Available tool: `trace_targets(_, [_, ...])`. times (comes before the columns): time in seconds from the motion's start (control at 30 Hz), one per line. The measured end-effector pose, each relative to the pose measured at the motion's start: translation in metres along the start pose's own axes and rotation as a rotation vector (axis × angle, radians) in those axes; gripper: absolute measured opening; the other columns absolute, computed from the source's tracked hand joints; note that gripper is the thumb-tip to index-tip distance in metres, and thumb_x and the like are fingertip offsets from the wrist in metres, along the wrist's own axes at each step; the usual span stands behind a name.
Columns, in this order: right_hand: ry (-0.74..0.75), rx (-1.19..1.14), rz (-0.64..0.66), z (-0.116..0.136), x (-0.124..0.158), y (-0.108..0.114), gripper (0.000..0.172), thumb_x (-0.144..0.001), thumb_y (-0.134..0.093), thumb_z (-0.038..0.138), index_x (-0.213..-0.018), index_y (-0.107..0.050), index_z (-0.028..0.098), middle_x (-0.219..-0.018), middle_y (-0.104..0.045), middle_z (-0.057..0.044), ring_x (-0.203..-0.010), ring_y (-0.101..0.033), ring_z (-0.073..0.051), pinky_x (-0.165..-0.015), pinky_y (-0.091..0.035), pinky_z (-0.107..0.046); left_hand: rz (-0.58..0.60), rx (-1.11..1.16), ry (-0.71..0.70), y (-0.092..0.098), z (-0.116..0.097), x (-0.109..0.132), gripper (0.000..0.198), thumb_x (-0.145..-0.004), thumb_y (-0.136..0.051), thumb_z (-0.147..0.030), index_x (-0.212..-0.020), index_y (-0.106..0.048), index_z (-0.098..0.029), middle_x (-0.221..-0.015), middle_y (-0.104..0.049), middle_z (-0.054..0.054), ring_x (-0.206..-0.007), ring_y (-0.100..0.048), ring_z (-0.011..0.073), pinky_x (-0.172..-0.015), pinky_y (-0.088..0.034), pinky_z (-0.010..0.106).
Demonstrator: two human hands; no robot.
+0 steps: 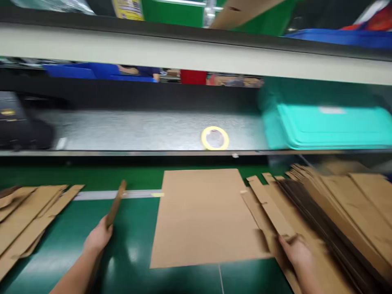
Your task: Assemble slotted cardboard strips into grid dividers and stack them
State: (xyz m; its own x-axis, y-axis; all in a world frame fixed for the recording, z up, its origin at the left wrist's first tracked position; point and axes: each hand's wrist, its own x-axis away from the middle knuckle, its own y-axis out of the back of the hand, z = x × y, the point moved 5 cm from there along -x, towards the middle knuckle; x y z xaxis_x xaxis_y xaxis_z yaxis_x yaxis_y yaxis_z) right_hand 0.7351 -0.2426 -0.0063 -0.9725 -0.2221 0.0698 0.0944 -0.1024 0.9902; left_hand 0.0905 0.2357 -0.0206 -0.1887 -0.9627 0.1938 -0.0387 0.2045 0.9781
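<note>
Currently my left hand (99, 237) grips a strip (116, 204); my right hand (298, 253) pinches a second strip (271, 206). Sheet (208, 216) lies flat on the table (131, 249) between them.

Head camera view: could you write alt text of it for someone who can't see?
A person's left hand holds a narrow cardboard strip above a green table, while the right hand touches another strip beside piled cardboard pieces. A flat cardboard sheet lies between them; behind, a shelf holds a yellow-rimmed ring and a teal bin.
</note>
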Motion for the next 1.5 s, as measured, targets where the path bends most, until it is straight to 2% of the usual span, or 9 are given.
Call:
trace_targets(0.13, [0.322,-0.020,-0.011,0.083,0.018,0.002,0.066,-0.074,-0.044,0.067,-0.124,-0.049,0.026,-0.103,-0.064,-0.021,-0.092,-0.064,-0.039,-0.075,-0.050,-0.053,0.044,0.110,0.044,0.020,-0.027,-0.025,0.053,-0.090,-0.031,-0.019,-0.142,-0.030,-0.011,-0.117,-0.064,0.017,-0.098,-0.065,0.0247,-0.077,-0.050,0.032])
trace_targets(0.23, [0.588,-0.102,0.127,0.196,0.068,-0.005,0.065,-0.071,-0.046,0.073,-0.117,-0.050,0.026,-0.090,-0.066,-0.013,-0.078,-0.066,-0.034,-0.068,-0.052,-0.046,0.056,0.162,0.092,0.018,-0.019,-0.035,0.065,-0.086,-0.039,-0.014,-0.148,-0.021,-0.021,-0.124,-0.060,0.012,-0.099,-0.065,0.0224,-0.075,-0.050,0.029])
trace_targets(0.4, [1.072,-0.287,0.092,0.380,0.169,-0.011,0.061,-0.076,-0.046,0.073,-0.109,-0.052,0.022,-0.104,-0.065,-0.010,-0.089,-0.064,-0.027,-0.072,-0.053,-0.038,0.089,0.092,0.071,0.004,-0.001,-0.030,0.081,-0.080,-0.043,-0.007,-0.151,-0.008,-0.026,-0.116,-0.062,0.010,-0.094,-0.065,0.0205,-0.076,-0.051,0.029])
trace_targets(0.53, [1.229,-0.196,0.109,0.455,0.200,-0.030,0.060,-0.081,-0.044,0.069,-0.117,-0.049,0.022,-0.106,-0.065,-0.009,-0.092,-0.063,-0.026,-0.073,-0.052,-0.036,0.084,0.082,0.062,-0.003,0.012,-0.024,0.087,-0.077,-0.047,-0.004,-0.151,-0.006,-0.027,-0.109,-0.062,0.010,-0.097,-0.063,0.0215,-0.078,-0.051,0.030])
trace_targets(0.73, [1.279,0.056,-0.055,0.477,0.200,-0.056,0.051,-0.092,-0.033,0.057,-0.122,-0.052,0.020,-0.095,-0.067,-0.008,-0.078,-0.064,-0.024,-0.064,-0.047,-0.034,0.058,0.124,0.055,-0.008,0.019,-0.019,0.092,-0.074,-0.048,-0.001,-0.151,-0.006,-0.028,-0.108,-0.062,0.008,-0.102,-0.060,0.0212,-0.080,-0.050,0.030])
trace_targets(0.93, [1.430,0.087,-0.325,0.490,0.206,-0.047,0.045,-0.096,-0.034,0.047,-0.121,-0.058,0.019,-0.079,-0.064,-0.007,-0.075,-0.061,-0.020,-0.068,-0.040,-0.031,0.020,0.132,0.019,-0.009,0.014,-0.017,0.089,-0.073,-0.046,0.000,-0.151,-0.009,-0.023,-0.109,-0.061,0.009,-0.101,-0.058,0.0213,-0.080,-0.050,0.031])
trace_targets(1.07, [1.505,0.141,-0.379,0.506,0.210,-0.046,0.038,-0.097,-0.039,0.038,-0.124,-0.059,0.021,-0.076,-0.063,-0.006,-0.072,-0.058,-0.019,-0.067,-0.036,-0.031,0.014,0.121,0.008,-0.010,0.013,-0.018,0.087,-0.074,-0.043,0.001,-0.151,-0.010,-0.022,-0.108,-0.061,0.008,-0.099,-0.058,0.0209,-0.076,-0.050,0.030])
trace_targets(1.33, [1.522,0.315,-0.151,0.511,0.196,-0.077,0.037,-0.093,-0.041,0.018,-0.125,-0.059,0.027,-0.082,-0.062,-0.006,-0.080,-0.057,-0.019,-0.067,-0.038,-0.030,0.027,0.091,0.033,-0.012,0.016,-0.016,0.092,-0.073,-0.051,-0.003,-0.151,-0.007,-0.024,-0.102,-0.062,0.008,-0.099,-0.059,0.0218,-0.076,-0.050,0.029])
trace_targets(1.5, [1.460,0.331,0.067,0.512,0.195,-0.087,0.039,-0.095,-0.038,0.023,-0.130,-0.055,0.030,-0.092,-0.062,-0.005,-0.091,-0.056,-0.019,-0.077,-0.040,-0.028,-0.089,0.104,0.018,0.001,0.012,-0.026,0.071,-0.086,-0.040,-0.011,-0.150,-0.013,-0.025,-0.119,-0.057,0.009,-0.107,-0.055,0.0215,-0.079,-0.050,0.030])
